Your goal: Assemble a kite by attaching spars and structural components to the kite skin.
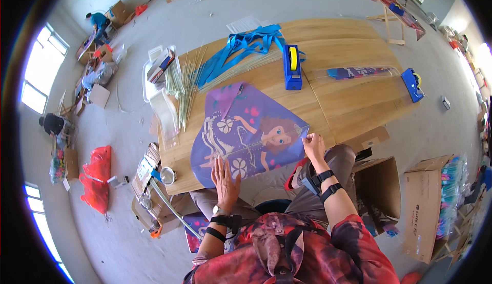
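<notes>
A thin purple kite sheet (251,104) printed with a cartoon figure lies over the near edge of the wooden table (353,43). Its far left part is folded over. My left hand (225,184) rests on its lower edge, fingers stretched out and holding nothing. At the pointed right corner, my right hand (314,146) pinches the sheet between thumb and fingers. Beyond the sheet stands a blue tape dispenser (293,74) with a yellow roll. Thin pale sticks (185,104) and a bundle of blue ribbon (246,46) lie at the far left.
A second tape dispenser (412,85) sits at the table's right edge, near a wrapped printed pack (359,72). A small round tin (167,175) stands at the near left corner. An open cardboard box (379,186) is by my right leg. Two people work far left.
</notes>
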The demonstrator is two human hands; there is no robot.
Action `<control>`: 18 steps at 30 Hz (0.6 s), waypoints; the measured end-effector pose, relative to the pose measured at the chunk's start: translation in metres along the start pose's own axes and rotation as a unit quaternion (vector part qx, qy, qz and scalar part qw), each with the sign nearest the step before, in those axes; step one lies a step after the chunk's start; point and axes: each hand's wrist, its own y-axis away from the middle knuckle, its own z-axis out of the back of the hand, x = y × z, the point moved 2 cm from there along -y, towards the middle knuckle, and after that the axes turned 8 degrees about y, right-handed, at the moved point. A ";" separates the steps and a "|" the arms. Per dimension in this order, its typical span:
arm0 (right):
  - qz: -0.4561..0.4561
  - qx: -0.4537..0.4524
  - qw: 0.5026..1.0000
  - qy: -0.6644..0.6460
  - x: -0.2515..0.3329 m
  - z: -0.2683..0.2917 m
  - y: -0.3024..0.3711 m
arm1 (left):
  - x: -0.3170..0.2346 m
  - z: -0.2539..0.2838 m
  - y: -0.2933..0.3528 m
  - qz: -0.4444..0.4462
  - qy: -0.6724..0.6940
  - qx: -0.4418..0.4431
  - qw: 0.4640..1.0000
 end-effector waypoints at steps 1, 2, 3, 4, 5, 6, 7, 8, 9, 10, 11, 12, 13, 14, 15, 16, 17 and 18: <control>-0.003 -0.006 1.000 -0.004 0.000 -0.001 -0.005 | -0.006 0.000 -0.003 -0.013 0.004 -0.004 1.000; -0.047 0.016 0.996 -0.070 -0.002 -0.004 -0.011 | -0.012 0.001 -0.006 -0.026 0.008 -0.009 1.000; -0.086 0.041 0.986 -0.136 0.000 -0.007 -0.015 | -0.024 0.006 -0.010 -0.031 0.002 -0.016 0.999; -0.085 0.038 0.986 -0.140 0.005 -0.005 -0.016 | -0.031 0.011 -0.016 -0.034 0.000 -0.020 0.999; -0.162 0.120 0.914 -0.351 0.008 -0.007 -0.015 | -0.037 0.016 -0.023 -0.053 0.036 -0.010 0.998; -0.228 0.198 0.787 -0.538 0.013 -0.007 -0.011 | -0.045 0.019 -0.030 -0.070 0.073 0.000 0.995; -0.225 0.199 0.787 -0.539 0.028 0.002 -0.004 | -0.058 0.026 -0.041 -0.113 0.095 -0.037 0.988; -0.178 0.169 0.773 -0.585 0.045 0.012 0.006 | -0.071 0.032 -0.052 -0.113 0.093 -0.040 0.988; -0.131 0.137 0.754 -0.629 0.068 0.026 0.019 | -0.092 0.045 -0.062 -0.118 0.131 -0.020 0.984; -0.128 0.137 0.753 -0.631 0.087 0.037 0.030 | -0.109 0.053 -0.074 -0.124 0.169 0.000 0.978; -0.063 0.127 0.725 -0.674 0.106 0.050 0.042 | -0.125 0.056 -0.085 -0.164 0.175 -0.036 0.970; 0.001 0.115 0.691 -0.713 0.123 0.062 0.053 | -0.141 0.064 -0.094 -0.166 0.173 -0.037 0.970; 0.003 0.114 0.689 -0.715 0.137 0.070 0.064 | -0.160 0.076 -0.103 -0.169 0.190 -0.014 0.967; 0.029 0.130 0.667 -0.733 0.152 0.078 0.073 | -0.177 0.085 -0.110 -0.172 0.207 0.008 0.963; 0.056 0.143 0.645 -0.749 0.161 0.085 0.080 | -0.192 0.091 -0.117 -0.181 0.202 -0.013 0.962; 0.059 0.143 0.642 -0.751 0.170 0.090 0.086 | -0.199 0.099 -0.121 -0.184 0.198 -0.015 0.963; 0.094 0.138 0.658 -0.735 0.178 0.096 0.090 | -0.205 0.105 -0.125 -0.169 0.205 0.003 0.964; 0.129 0.132 0.672 -0.717 0.184 0.101 0.094 | -0.208 0.109 -0.129 -0.154 0.212 0.020 0.965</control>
